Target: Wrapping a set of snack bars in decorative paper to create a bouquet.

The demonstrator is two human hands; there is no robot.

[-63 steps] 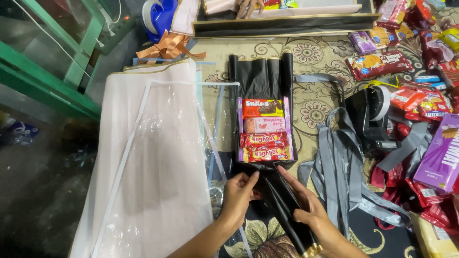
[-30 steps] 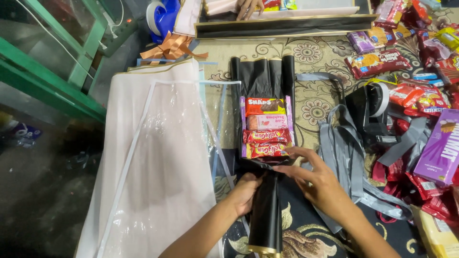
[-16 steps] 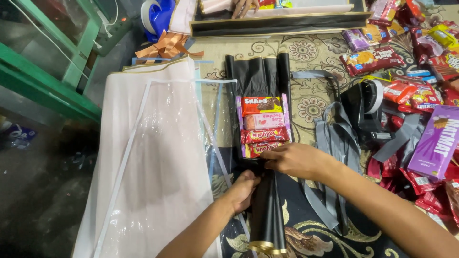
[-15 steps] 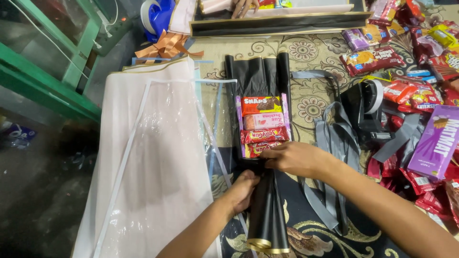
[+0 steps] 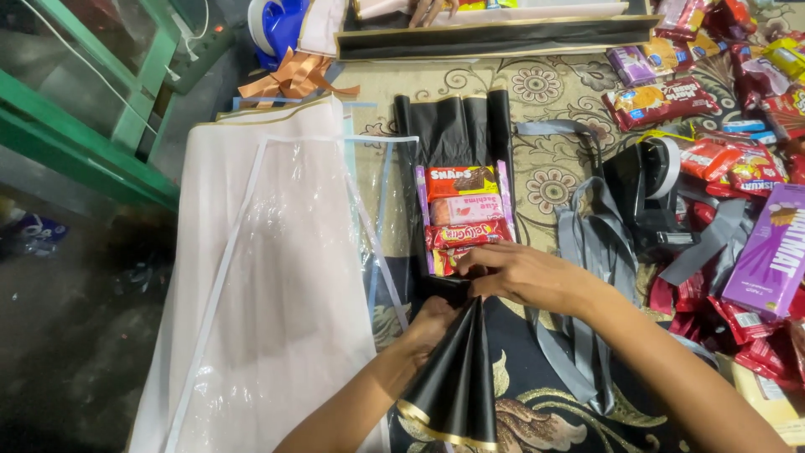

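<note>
Black paper cone (image 5: 453, 377) lies on the patterned mat (image 5: 553, 180), long axis running toward the wearer: narrow tip up by the hands, wide gold-edged mouth at the bottom of the view. The tip meets the lower end of the snack stack (image 5: 464, 216), a column of flat wrapped bars and biscuit packs laid on pleated black wrapping paper (image 5: 457, 126).

Left hand (image 5: 432, 323) sits just left of the cone tip, fingers curled in and pinching the black paper at the neck; the cone covers part of it, so exact finger spread can't be read. It's the nearer hand to the cone body.

Right hand (image 5: 516, 273) comes in from the right, across the neck, fingers together and pressed down on the black paper right at the bottom pack of the stack. Closed on the paper, not lifted off it.

So both hands meet at one point: the junction of cone tip and stack, stack directly away from the wearer, cone directly toward.

Around it: clear cellophane over white sheet (image 5: 268, 285) to the left, grey ribbon (image 5: 587, 277) looped just right of the right forearm, black tape dispenser (image 5: 650, 184) beyond that, loose snack packets (image 5: 738, 168) heaped far right, purple box (image 5: 767, 252) among them, orange bow (image 5: 293, 77) at top left
</note>
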